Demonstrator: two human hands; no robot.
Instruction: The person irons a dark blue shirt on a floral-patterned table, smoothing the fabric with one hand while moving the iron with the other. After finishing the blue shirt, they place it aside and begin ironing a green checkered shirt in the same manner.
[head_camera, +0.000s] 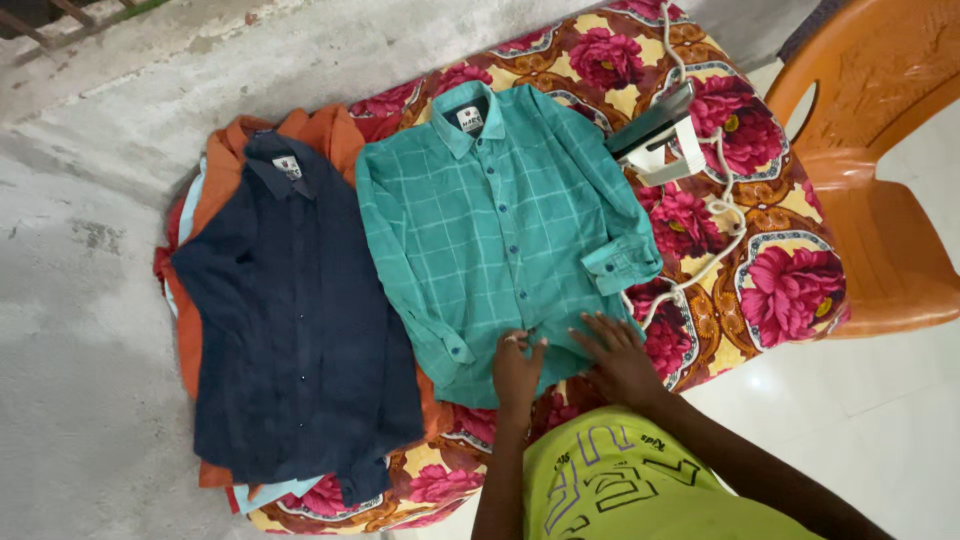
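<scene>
A green checked shirt (495, 215) lies buttoned and flat, collar away from me, on a floral red and yellow cloth (780, 285). Both sleeves are folded in along its sides. My left hand (517, 368) rests with fingers apart on the shirt's bottom hem. My right hand (617, 352) presses flat on the hem's right corner, fingers spread. Neither hand grips anything.
A dark navy shirt (295, 330) lies on a pile of orange and other clothes (215, 180) left of the green one. An electric iron (655, 135) with a white cord (728, 215) stands at the cloth's far right. An orange plastic chair (880, 180) is on the right. Grey concrete floor (80, 300) lies left.
</scene>
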